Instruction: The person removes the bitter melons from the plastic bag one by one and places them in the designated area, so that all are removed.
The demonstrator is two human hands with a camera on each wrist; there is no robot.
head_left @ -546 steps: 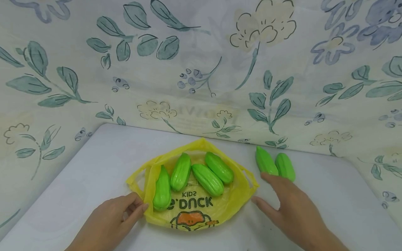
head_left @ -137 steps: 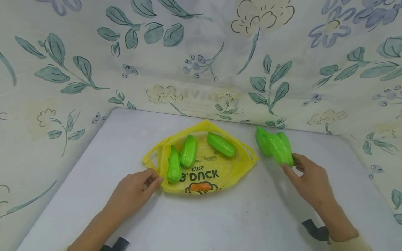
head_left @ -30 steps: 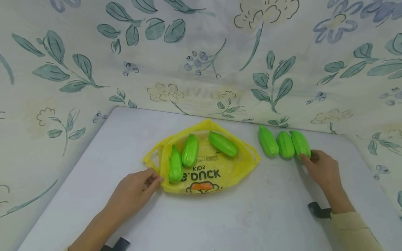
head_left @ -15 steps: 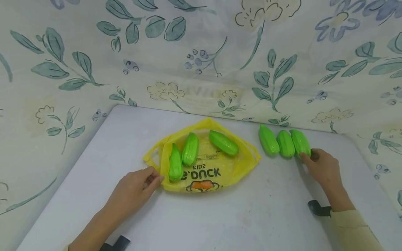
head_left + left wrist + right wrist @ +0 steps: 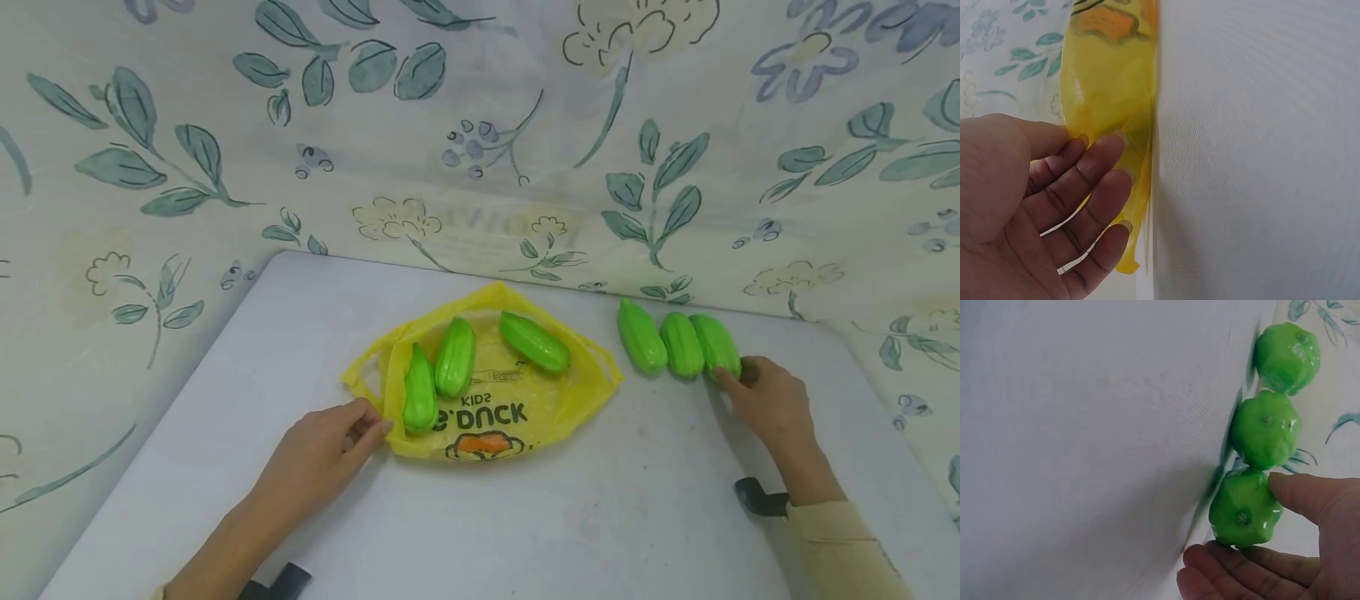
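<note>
A yellow plastic bag [image 5: 491,450] with a duck print lies spread open on the white table. Inside it are three glossy green toy cucumbers, one at the left [image 5: 420,392], one beside it [image 5: 455,358] and one at the right [image 5: 534,342]. My left hand [image 5: 322,446] pinches the bag's left rim between thumb and index finger. Three more cucumbers lie in a row right of the bag. The rightmost cucumber [image 5: 715,342] is between my right hand's [image 5: 768,404] thumb and fingers, touching the middle cucumber [image 5: 682,344]. The leftmost cucumber [image 5: 641,337] slants next to it.
The white table [image 5: 540,533] ends at a flower-patterned cloth [image 5: 480,233] behind and along the sides. Dark straps [image 5: 761,498] show near both wrists. White tabletop lies between the two hands.
Earlier, four cucumbers were in the bag and two beside it. My right hand has carried one out and set it at the row's right end. My left hand keeps hold of the rim.
</note>
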